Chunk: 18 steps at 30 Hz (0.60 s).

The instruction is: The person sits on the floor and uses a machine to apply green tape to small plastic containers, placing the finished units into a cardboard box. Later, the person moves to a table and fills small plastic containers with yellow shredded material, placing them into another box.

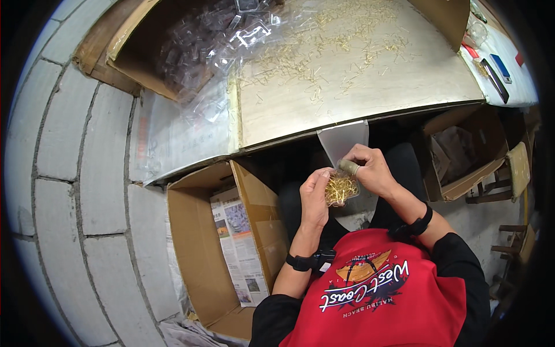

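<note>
A small clear plastic box [341, 189], filled with thin gold-coloured metal hooks or pins, is held in front of my red shirt. My left hand [315, 198] grips its left side, thumb along the upper edge. At the box's upper right edge, my right hand [373, 172] is closed with its fingertips drawn together, a pale cover on one finger. Whatever lies between those fingertips is hidden. Just beyond the hands, a whitish translucent plastic piece [345, 140] hangs from the table's front edge.
Loose gold hooks [324, 52] lie scattered over the pale tabletop [358, 98]. Clear empty boxes [231, 40] spill from a carton at back left. An open cardboard box [199, 254] with newspaper stands at my left, another carton [462, 185] at right, near wooden stools [514, 170].
</note>
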{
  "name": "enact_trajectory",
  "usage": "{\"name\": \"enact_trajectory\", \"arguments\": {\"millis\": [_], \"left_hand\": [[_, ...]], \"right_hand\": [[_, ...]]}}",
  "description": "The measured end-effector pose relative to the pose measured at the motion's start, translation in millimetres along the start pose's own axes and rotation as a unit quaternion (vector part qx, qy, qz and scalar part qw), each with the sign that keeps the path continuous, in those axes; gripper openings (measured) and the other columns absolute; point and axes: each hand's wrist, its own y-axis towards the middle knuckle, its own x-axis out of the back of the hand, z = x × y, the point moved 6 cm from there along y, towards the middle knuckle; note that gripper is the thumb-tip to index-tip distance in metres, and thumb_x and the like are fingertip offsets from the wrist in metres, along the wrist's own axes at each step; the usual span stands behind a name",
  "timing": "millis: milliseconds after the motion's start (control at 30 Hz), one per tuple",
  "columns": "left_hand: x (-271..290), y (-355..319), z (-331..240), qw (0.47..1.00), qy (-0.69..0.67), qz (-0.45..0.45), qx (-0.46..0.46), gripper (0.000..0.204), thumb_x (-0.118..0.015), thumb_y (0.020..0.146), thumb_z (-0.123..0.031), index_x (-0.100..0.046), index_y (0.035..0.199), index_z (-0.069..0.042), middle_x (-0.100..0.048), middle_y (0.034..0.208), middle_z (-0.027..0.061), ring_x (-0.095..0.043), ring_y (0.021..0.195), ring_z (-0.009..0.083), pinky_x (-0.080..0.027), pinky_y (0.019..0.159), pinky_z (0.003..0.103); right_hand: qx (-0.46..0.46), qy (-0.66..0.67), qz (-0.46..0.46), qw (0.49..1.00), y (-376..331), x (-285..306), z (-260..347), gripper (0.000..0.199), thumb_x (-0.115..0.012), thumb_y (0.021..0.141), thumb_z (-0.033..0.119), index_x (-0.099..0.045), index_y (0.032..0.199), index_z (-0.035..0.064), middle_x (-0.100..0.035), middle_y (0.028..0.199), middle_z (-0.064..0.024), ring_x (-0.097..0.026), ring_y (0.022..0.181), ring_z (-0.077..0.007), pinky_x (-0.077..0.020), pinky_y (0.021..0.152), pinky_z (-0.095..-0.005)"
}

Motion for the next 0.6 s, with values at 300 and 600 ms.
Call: {"name": "enact_trajectory", "arguments": {"millis": [300, 600], "left_hand": [[2, 0, 4, 1.000, -0.023, 0.011, 0.010, 0.022, -0.043, 0.086, -0.002, -0.058, 0.101, 0.002, -0.062, 0.084, 0.0064, -0.062, 0.068, 0.0111, -0.051, 0.054, 0.023], [-7, -3, -1, 0.995, -0.068, 0.064, 0.020, 0.037, -0.034, 0.097, -0.025, -0.055, 0.102, 0.005, -0.061, 0.091, 0.0111, -0.061, 0.079, 0.0160, -0.051, 0.071, 0.027]], "right_hand": [[0.235, -0.149, 0.047, 0.959, -9, -14, 30, 0.010, -0.064, 0.076, 0.006, -0.067, 0.085, 0.0028, -0.060, 0.091, -0.0088, -0.058, 0.082, -0.0221, -0.0471, 0.069, -0.0305], [0.076, -0.073, 0.090, 0.990, 13, -7, 15, 0.014, -0.061, 0.079, 0.009, -0.065, 0.089, 0.0007, -0.062, 0.087, -0.0136, -0.061, 0.081, -0.0291, -0.0478, 0.074, -0.0339]]}}
